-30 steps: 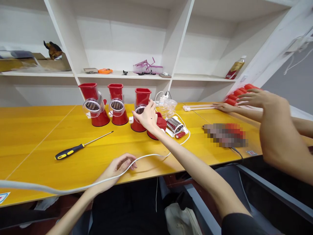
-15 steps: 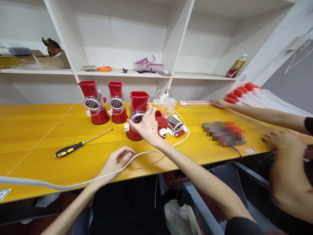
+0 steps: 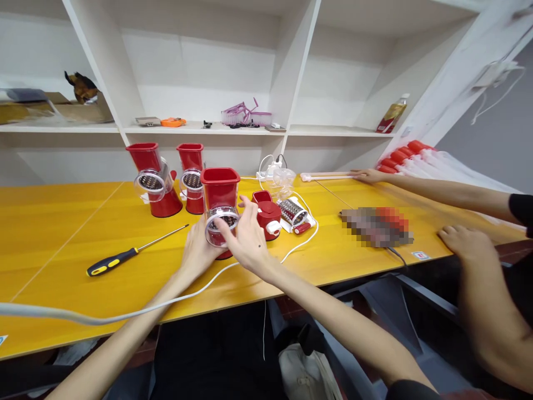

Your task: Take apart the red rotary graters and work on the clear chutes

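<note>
Now the left hand joins the red grater held by the right hand, drawn nearer, so both sides have support.
Left of the hands are a slim metal screwdriver and, farther off, two matching graters. Half-curled, the left hand cups the grater's glossy left side, fingertips hidden; between the hands faces its round, clear plastic mouth; the right hand spreads, thumb across it. Near its right sits a perforated metal drum.
</note>
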Demonstrator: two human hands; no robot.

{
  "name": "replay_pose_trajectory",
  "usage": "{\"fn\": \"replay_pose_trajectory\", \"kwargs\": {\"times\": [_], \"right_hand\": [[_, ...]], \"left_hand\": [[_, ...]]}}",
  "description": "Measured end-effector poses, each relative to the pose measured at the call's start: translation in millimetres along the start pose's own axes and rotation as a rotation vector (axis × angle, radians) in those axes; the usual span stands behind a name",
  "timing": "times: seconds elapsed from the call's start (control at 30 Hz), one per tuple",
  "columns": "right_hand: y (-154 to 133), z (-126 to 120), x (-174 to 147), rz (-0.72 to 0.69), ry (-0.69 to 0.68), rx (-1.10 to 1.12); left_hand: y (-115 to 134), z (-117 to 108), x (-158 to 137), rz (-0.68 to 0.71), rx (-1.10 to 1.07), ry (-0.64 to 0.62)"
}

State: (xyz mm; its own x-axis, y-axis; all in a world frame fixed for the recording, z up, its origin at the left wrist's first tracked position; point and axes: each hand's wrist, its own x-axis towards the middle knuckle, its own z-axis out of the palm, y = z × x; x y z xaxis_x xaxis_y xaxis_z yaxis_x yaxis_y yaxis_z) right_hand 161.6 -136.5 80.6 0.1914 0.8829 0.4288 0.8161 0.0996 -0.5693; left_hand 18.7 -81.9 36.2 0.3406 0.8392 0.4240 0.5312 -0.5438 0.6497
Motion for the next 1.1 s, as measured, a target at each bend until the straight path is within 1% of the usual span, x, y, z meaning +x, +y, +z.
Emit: {"fn": "replay_pose_trajectory", "kwargs": {"times": [0.07, 0.13, 0.23, 0.33, 0.4, 0.47, 0.6, 0.83, 1.1], "right_hand": [[27, -10, 7, -0.094, -0.001, -0.081], [58, -24, 18, -0.162, -0.04, -0.152], [100, -40, 38, -0.269, -0.174, -0.247], [124, -42, 50, -0.3, -0.294, -0.335], [130, -38, 53, -0.294, -0.337, -0.371], [130, -34, 54, -0.275, -0.343, -0.398], [126, -29, 56, -0.244, -0.327, -0.439], [132, -20, 66, -0.256, -0.295, -0.47], [134, -8, 79, -0.225, -0.258, -0.426]], "left_hand": [[0, -1, 4, -0.025, 0.072, 0.044], [-1, -4, 4, -0.039, 0.116, 0.061], [-3, -9, 0, -0.032, 0.156, 0.056], [-7, -16, -5, -0.022, 0.21, 0.056], [-11, -19, -10, -0.021, 0.23, 0.072], [-15, -22, -15, -0.017, 0.231, 0.091], [-22, -21, -22, 0.0, 0.226, 0.115], [-27, -15, -24, 0.004, 0.212, 0.154], [-31, -13, -24, 0.016, 0.211, 0.171]]}}
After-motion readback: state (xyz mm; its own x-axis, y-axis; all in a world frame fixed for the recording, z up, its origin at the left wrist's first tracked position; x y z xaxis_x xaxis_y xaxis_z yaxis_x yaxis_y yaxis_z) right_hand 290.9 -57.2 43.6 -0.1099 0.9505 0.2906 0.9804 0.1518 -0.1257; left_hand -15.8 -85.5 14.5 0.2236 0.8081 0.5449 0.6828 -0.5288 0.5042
